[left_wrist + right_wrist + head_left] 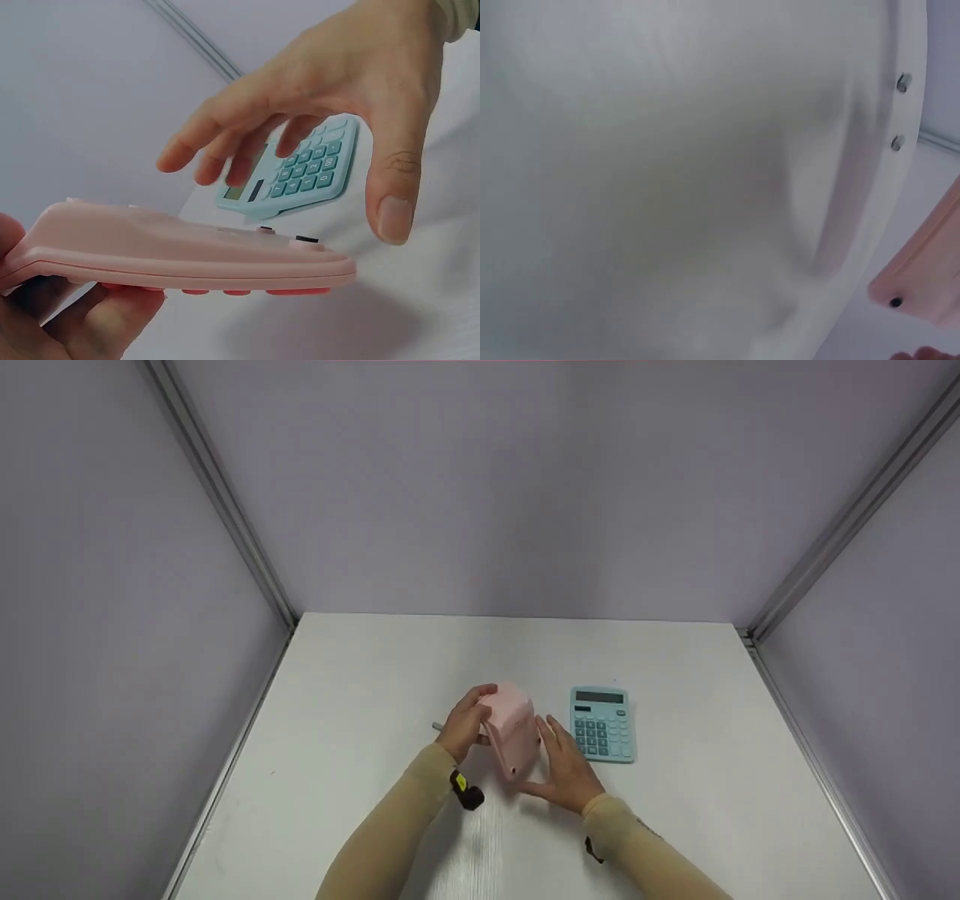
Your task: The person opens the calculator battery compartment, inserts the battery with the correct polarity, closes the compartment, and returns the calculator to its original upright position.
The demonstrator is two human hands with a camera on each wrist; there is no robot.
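Observation:
A pink calculator is held tilted above the table by my left hand, whose thumb and fingers grip its thicker end. Red keys face downward in the left wrist view, and the back of the pink calculator with its small black feet is turned up. My right hand is beside the free end, fingers spread and holding nothing; the left wrist view shows a gap between them. A light blue calculator lies face up on the table, just beyond the right hand. The pink calculator is partly cut off in the right wrist view.
A small grey piece lies on the white table left of my left hand. Two small metallic pieces show in the right wrist view; their kind is unclear. Grey-lilac panels enclose the table at the back and sides.

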